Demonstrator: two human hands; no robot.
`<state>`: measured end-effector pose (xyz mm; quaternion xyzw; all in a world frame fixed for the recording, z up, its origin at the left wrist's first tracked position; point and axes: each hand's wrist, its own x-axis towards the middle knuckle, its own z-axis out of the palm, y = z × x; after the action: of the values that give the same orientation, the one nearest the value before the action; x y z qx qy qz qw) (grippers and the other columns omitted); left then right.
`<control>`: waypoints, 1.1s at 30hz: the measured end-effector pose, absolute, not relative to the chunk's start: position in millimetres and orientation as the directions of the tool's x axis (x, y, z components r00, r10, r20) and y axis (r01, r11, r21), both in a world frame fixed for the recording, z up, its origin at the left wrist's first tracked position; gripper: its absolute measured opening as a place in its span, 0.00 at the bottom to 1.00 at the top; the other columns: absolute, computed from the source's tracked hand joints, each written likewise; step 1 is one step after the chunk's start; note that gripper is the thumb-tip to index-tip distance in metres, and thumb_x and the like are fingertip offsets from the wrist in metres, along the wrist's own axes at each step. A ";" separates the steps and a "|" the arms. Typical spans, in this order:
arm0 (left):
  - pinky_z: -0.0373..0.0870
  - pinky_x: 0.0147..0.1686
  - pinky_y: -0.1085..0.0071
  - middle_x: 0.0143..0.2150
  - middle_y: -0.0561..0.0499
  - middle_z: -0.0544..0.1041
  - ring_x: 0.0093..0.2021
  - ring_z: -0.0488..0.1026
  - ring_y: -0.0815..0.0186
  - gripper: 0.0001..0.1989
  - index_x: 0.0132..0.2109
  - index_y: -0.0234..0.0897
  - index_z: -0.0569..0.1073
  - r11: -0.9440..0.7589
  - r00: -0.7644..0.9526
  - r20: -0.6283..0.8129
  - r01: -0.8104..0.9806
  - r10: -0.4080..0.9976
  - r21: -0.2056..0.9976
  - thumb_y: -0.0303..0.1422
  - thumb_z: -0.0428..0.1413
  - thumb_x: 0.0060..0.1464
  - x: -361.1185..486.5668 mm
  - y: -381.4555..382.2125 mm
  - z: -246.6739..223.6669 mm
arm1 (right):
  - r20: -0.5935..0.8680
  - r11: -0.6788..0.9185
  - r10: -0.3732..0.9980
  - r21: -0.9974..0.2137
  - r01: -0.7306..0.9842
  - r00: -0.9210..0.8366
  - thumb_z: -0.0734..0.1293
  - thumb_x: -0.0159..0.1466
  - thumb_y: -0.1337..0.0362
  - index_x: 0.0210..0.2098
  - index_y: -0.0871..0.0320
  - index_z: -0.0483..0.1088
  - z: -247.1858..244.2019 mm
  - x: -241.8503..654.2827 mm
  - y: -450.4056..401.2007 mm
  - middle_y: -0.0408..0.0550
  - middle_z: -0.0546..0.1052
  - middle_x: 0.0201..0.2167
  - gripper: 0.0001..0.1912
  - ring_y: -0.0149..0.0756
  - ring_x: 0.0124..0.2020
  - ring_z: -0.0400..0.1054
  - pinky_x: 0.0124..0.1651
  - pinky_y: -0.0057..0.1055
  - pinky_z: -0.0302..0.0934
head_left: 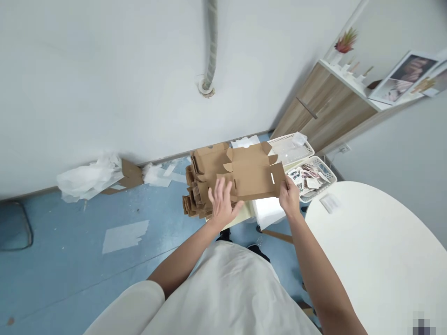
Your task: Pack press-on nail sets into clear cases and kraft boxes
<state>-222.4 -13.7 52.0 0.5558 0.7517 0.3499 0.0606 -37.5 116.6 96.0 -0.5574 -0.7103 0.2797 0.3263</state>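
An unfolded brown cardboard box is spread out in front of me, its side flaps sticking out. My right hand grips its right end, thumb on top and fingers curled underneath. Over the box's left end lies my left hand, fingers spread and pointing away from me; whether it touches the cardboard I cannot tell. To the left, partly under the box, sits a stack of flattened cardboard boxes on a pale yellow surface. White sheeting hangs below the box's near edge.
Two white baskets stand to the right: one with clear plastic, one with small printed packets. A round white table fills the right side. A wood-fronted cabinet is behind. Packing foam and a white sheet lie on the floor.
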 end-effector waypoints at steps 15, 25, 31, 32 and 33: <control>0.65 0.29 0.74 0.30 0.51 0.73 0.28 0.69 0.69 0.09 0.38 0.35 0.70 -0.003 0.099 -0.030 0.322 0.995 0.947 0.33 0.49 0.51 -66.1 48.4 33.7 | 0.123 -0.179 0.822 -0.871 0.457 0.556 0.53 0.60 0.53 0.36 0.60 0.68 73.9 179.4 -3.8 0.48 0.72 0.32 0.19 0.35 0.33 0.63 0.34 0.31 0.56; 0.62 0.29 0.73 0.27 0.52 0.68 0.27 0.64 0.69 0.07 0.32 0.33 0.71 -0.263 0.421 -0.003 0.572 0.907 0.777 0.30 0.48 0.49 89.3 40.5 14.5 | -0.018 -0.372 0.608 -0.890 0.265 0.794 0.54 0.58 0.55 0.25 0.57 0.61 33.3 316.4 -99.9 0.43 0.65 0.24 0.14 0.31 0.25 0.56 0.28 0.28 0.52; 0.64 0.31 0.71 0.31 0.50 0.73 0.30 0.68 0.67 0.10 0.38 0.35 0.72 -0.199 0.430 -0.104 0.602 0.897 0.773 0.29 0.49 0.48 139.9 36.7 -7.7 | -0.194 -0.458 0.655 -0.871 0.179 0.731 0.57 0.53 0.56 0.36 0.60 0.68 6.5 362.7 -129.5 0.49 0.73 0.30 0.18 0.36 0.28 0.63 0.29 0.30 0.56; 0.65 0.32 0.71 0.32 0.50 0.74 0.30 0.68 0.67 0.11 0.39 0.35 0.72 -0.190 0.434 -0.119 0.602 0.893 0.775 0.29 0.50 0.48 145.0 36.2 -9.7 | -0.216 -0.468 0.658 -0.868 0.167 0.721 0.57 0.53 0.56 0.37 0.60 0.69 2.6 366.7 -131.8 0.49 0.74 0.31 0.19 0.37 0.28 0.64 0.29 0.30 0.57; 0.65 0.32 0.71 0.33 0.49 0.74 0.30 0.69 0.67 0.12 0.40 0.35 0.72 -0.178 0.437 -0.134 0.601 0.890 0.779 0.29 0.50 0.48 149.5 36.1 -11.5 | -0.230 -0.476 0.658 -0.865 0.159 0.717 0.57 0.53 0.56 0.39 0.60 0.69 -1.0 369.8 -133.3 0.50 0.74 0.33 0.20 0.37 0.29 0.66 0.30 0.30 0.58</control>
<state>149.5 36.1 -11.5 0.7462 0.4993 0.1795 0.4020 369.8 -133.3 -1.0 -0.8122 -0.2513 0.2796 0.4461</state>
